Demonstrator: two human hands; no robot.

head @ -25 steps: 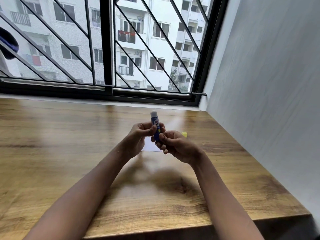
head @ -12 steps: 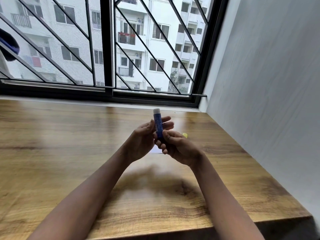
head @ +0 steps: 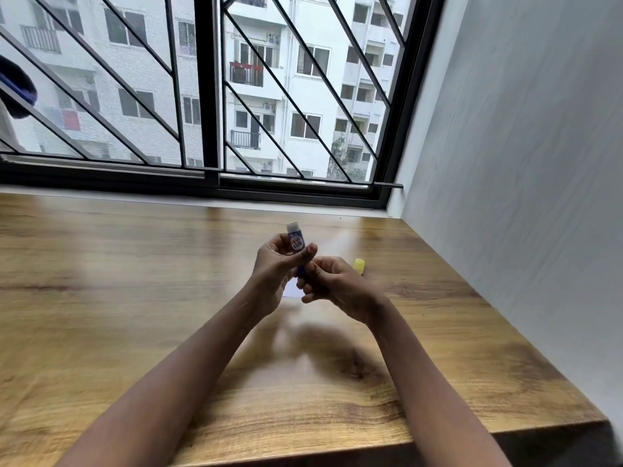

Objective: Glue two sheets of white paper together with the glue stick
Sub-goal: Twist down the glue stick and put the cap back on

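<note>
My left hand (head: 273, 269) grips the glue stick (head: 296, 243) upright; my right hand (head: 338, 285) pinches its base. The yellow cap (head: 358, 264) sits on the bench (head: 135, 298) just behind.

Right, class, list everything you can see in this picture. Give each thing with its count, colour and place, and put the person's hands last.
glue stick: one, blue with a white tip, upright, held above the table in both hands
cap: one, yellow, on the table just right of the right hand
paper: white, on the table beneath the hands, mostly hidden; number of sheets cannot be told
table: one, brown wood, under everything
window: one, black frame with diagonal bars, behind the table
apartment blocks: white, outside the window
wall: one, pale grey, right of the table
dark blue object: one, far left edge; unidentifiable
left hand: fingers and thumb grip the stick's upper body
right hand: fingers grip the stick's lower end
</note>
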